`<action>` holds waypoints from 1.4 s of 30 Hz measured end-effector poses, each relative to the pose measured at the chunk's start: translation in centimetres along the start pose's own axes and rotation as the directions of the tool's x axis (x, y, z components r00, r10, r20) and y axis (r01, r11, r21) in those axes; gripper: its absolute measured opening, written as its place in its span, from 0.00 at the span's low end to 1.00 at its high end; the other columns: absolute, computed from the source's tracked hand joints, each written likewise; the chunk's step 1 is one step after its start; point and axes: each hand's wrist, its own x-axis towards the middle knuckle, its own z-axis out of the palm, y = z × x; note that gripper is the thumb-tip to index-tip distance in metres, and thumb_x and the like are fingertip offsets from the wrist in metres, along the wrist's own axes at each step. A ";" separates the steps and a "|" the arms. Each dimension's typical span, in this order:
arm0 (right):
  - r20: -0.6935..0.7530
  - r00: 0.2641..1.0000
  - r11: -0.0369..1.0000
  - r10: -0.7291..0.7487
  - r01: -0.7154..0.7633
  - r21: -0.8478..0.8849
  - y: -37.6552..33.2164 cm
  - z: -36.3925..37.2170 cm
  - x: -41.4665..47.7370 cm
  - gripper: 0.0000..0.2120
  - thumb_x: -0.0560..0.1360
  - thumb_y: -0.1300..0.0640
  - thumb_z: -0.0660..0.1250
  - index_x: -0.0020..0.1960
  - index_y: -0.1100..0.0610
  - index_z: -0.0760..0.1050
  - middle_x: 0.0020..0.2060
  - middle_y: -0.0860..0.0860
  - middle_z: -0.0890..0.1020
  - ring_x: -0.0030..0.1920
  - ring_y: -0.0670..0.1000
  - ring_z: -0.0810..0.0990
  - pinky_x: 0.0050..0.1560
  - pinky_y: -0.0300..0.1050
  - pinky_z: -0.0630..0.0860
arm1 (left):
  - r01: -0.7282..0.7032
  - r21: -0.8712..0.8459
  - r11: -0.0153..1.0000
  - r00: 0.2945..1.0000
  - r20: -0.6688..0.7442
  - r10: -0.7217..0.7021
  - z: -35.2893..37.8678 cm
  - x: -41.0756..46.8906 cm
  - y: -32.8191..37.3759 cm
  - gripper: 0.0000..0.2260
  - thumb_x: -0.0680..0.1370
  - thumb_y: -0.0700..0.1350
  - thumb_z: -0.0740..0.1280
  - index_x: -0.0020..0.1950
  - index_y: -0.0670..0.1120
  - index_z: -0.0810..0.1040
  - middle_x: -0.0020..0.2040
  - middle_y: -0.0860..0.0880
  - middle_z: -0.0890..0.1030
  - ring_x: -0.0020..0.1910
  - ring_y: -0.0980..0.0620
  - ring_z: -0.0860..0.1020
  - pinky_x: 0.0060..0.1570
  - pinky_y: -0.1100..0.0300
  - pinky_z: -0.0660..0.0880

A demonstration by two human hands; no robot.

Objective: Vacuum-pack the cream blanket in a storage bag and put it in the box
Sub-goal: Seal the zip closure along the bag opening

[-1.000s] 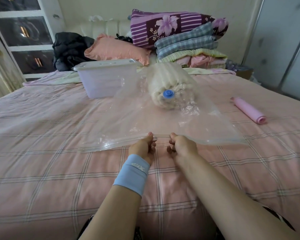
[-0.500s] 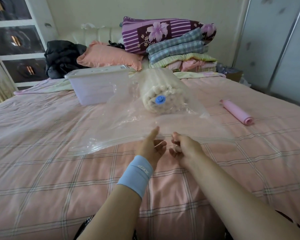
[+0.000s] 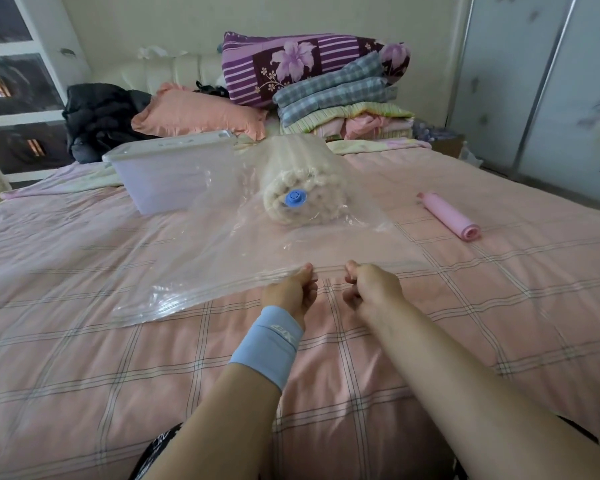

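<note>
Left hand [image 3: 290,292] re-pinches storage bag [image 3: 222,258]; cream blanket [image 3: 305,174] lies lengthwise, pointing away.

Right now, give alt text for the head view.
The left hand and right hand pinch the near edge of a clear storage bag on a pink checked bed, the rolled cream blanket inside. A plastic box stands beyond; a pink cylinder lies right.
</note>
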 end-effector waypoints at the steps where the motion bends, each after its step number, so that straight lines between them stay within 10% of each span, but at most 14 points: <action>1: -0.009 1.000 1.000 -0.003 0.003 0.008 -0.4 -0.5 0.2 0.04 0.78 0.63 0.70 0.45 0.62 0.77 0.38 0.55 0.77 0.25 0.46 0.68 0.22 0.35 0.68 | 0.003 -0.005 1.000 1.000 -0.006 -0.003 0.1 0.0 0.0 0.04 0.76 0.38 0.71 0.42 0.41 0.79 0.34 0.46 0.79 0.27 0.55 0.75 0.27 0.68 0.75; 15: -0.008 1.000 1.000 -0.009 0.009 -0.008 -1.6 -3.5 1.5 0.04 0.77 0.61 0.71 0.48 0.63 0.79 0.38 0.54 0.79 0.20 0.44 0.66 0.23 0.37 0.72 | 0.067 -0.025 0.997 0.997 0.042 -0.066 4.6 -1.2 -2.2 0.13 0.75 0.49 0.73 0.50 0.41 0.78 0.40 0.44 0.78 0.35 0.50 0.78 0.31 0.60 0.74; 36: -0.104 0.993 0.997 -0.062 0.067 0.046 -3.3 -8.4 2.6 0.07 0.78 0.63 0.70 0.55 0.64 0.78 0.39 0.55 0.76 0.34 0.50 0.73 0.27 0.40 0.78 | 0.035 -0.018 0.999 0.997 -0.075 -0.036 7.1 -1.2 -4.7 0.08 0.73 0.37 0.75 0.38 0.40 0.77 0.30 0.47 0.77 0.24 0.54 0.72 0.24 0.65 0.72; 42: -0.008 1.000 1.000 -0.027 0.027 -0.012 -2.5 -8.6 2.3 0.05 0.78 0.62 0.70 0.51 0.64 0.79 0.35 0.55 0.77 0.20 0.47 0.72 0.22 0.38 0.72 | 0.100 0.064 0.993 0.986 0.127 -0.107 9.3 -2.0 -6.5 0.09 0.73 0.44 0.75 0.43 0.40 0.80 0.35 0.42 0.78 0.26 0.50 0.74 0.27 0.61 0.73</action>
